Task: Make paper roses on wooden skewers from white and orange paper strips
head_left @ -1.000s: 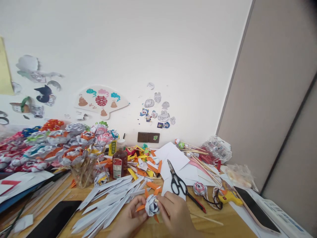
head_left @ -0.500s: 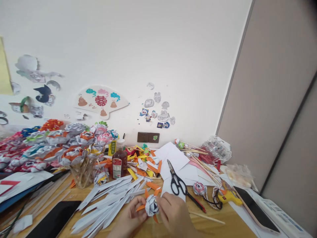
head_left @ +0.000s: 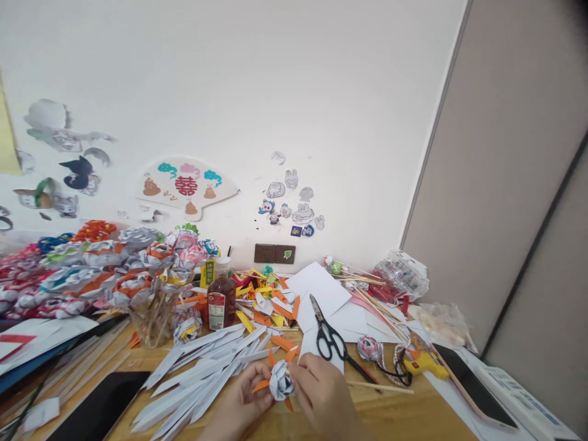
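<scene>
A white paper flower (head_left: 281,381) with orange pointed petals sticking out around it is held between both hands at the near middle of the table. My left hand (head_left: 245,395) grips it from the left, thumb and fingers closed at its edge. On the other side, my right hand (head_left: 324,392) pinches the flower's right edge with its fingertips. A thin wooden stick (head_left: 381,387) reaches out to the right from behind the right hand; whether it joins the flower is hidden. Folded white paper strips (head_left: 197,373) lie left of the hands. Black-handled scissors (head_left: 328,340) rest just beyond the right hand.
A phone (head_left: 101,407) lies at the near left, another phone (head_left: 475,389) at the right. A yellow glue gun (head_left: 425,364) sits near a pink-white paper flower (head_left: 369,348). Behind stand a bottle (head_left: 221,300), orange folded pieces (head_left: 285,310) and many finished paper flowers (head_left: 133,286).
The wooden stick right of my right hand has shifted slightly up and left. Both hands stay nearly in place around the flower.
</scene>
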The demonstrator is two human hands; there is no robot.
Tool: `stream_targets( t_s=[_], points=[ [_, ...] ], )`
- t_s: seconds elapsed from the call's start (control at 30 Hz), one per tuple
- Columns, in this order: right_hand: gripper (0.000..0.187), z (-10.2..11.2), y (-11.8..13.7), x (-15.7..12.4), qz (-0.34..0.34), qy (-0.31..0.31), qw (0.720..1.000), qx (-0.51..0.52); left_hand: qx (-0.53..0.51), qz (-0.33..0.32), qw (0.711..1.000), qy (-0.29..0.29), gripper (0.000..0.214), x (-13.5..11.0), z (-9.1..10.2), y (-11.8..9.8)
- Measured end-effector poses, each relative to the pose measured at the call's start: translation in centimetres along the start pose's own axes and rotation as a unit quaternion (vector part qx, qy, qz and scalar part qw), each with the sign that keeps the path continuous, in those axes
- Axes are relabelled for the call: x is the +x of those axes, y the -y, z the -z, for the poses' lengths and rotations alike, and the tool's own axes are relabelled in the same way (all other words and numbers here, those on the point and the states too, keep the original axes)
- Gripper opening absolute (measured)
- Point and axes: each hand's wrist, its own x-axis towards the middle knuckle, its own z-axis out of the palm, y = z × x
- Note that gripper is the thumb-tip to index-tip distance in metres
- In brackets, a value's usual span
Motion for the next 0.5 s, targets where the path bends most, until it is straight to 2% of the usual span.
stream_targets(
  t_s=[0.13, 0.2, 0.33, 0.5],
  points=[
    [0.033, -0.2, -0.1, -0.2, -0.051, 0.027, 0.995, 0.075, 0.003, -0.005, 1.000, 0.005, 0.036, 0.2, 0.4, 0.3],
    [0.034, -0.3, -0.2, -0.2, -0.065, 0.022, 0.994, 0.087, 0.011, -0.006, 1.000, 0.006, 0.036, 0.2, 0.5, 0.4],
    [0.042, -0.7, -0.4, -0.4, -0.030, 0.008, 0.999, 0.020, 0.015, -0.012, 1.000, -0.010, 0.035, 0.4, 0.5, 0.5],
    [0.043, -1.1, -0.7, -0.7, 0.025, 0.011, 0.996, -0.079, 0.012, -0.002, 1.000, -0.013, 0.037, 0.4, 0.4, 0.8]
  ],
)
